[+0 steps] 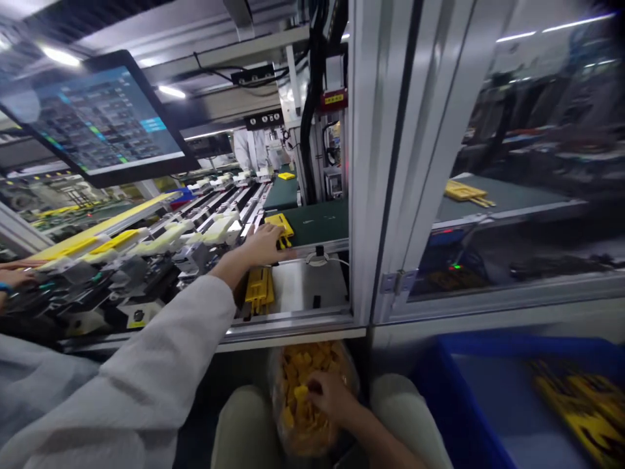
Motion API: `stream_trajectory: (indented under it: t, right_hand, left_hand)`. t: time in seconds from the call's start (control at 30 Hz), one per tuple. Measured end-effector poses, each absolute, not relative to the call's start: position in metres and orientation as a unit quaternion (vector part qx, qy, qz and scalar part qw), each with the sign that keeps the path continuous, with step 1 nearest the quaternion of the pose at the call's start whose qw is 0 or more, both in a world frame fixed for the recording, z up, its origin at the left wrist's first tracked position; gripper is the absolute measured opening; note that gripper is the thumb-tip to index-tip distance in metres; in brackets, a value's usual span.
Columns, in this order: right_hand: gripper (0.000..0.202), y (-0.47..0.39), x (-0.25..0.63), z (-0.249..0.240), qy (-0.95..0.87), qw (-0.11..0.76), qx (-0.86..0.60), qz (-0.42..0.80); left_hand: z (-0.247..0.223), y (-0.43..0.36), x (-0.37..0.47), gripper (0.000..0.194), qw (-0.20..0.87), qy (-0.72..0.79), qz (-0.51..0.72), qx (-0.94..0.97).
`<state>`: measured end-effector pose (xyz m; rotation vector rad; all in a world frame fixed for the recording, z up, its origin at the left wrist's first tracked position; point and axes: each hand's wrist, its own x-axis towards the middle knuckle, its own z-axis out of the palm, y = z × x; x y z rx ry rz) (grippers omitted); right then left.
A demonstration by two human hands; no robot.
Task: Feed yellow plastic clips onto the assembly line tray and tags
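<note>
My left hand [263,246], in a white sleeve, reaches forward with its fingers stretched out at the near left edge of a flat yellow plastic part [280,223]. That part lies on a green conveyor belt [319,221], two short prongs pointing towards me; whether the fingers press on it is hard to see. Just below the wrist, more yellow pronged parts [260,286] rest on a metal plate [305,286]. Low between my knees, my right hand [332,396] pinches a small yellow piece [301,393] over a clear plastic bag [279,417] full of yellow pieces.
Rows of fixtures [190,254] and rails fill the left side under a tilted monitor [97,120]. A metal post [375,163] stands right of the belt. At lower right sits a blue bin [469,404] with yellow parts. A co-worker's hand [17,277] shows far left.
</note>
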<state>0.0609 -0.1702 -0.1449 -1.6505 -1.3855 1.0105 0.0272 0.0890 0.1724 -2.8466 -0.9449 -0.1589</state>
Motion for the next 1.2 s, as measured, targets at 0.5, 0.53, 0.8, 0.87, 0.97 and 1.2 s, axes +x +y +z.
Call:
stream_trajectory:
  t: [0.5, 0.53, 0.8, 0.87, 0.97, 1.2]
  right_hand:
    - [0.038, -0.208, 0.082, -0.085, -0.319, 0.624, -0.624, 0.346]
    - [0.035, -0.215, 0.081, -0.07, -0.336, 0.625, -0.615, 0.344]
    - [0.01, -0.227, 0.052, 0.007, -0.672, 0.462, -0.532, 0.228]
    - [0.01, -0.224, 0.047, 0.006, -0.668, 0.455, -0.544, 0.223]
    - [0.009, -0.22, 0.04, -0.002, -0.634, 0.463, -0.559, 0.267]
    - [0.032, -0.223, 0.004, -0.027, -0.302, 0.571, -0.492, 0.584]
  left_hand:
    - [0.015, -0.163, -0.089, 0.045, -0.637, -0.441, -0.417, -0.476]
    - [0.008, -0.17, -0.097, 0.045, -0.654, -0.445, -0.389, -0.472]
    - [0.01, -0.19, -0.134, 0.041, -0.706, -0.412, -0.327, -0.475]
    - [0.013, -0.191, -0.14, 0.036, -0.706, -0.406, -0.328, -0.479]
    - [0.014, -0.191, -0.147, 0.029, -0.709, -0.402, -0.327, -0.478]
    - [0.001, -0.194, -0.13, 0.044, -0.713, -0.422, -0.369, -0.42]
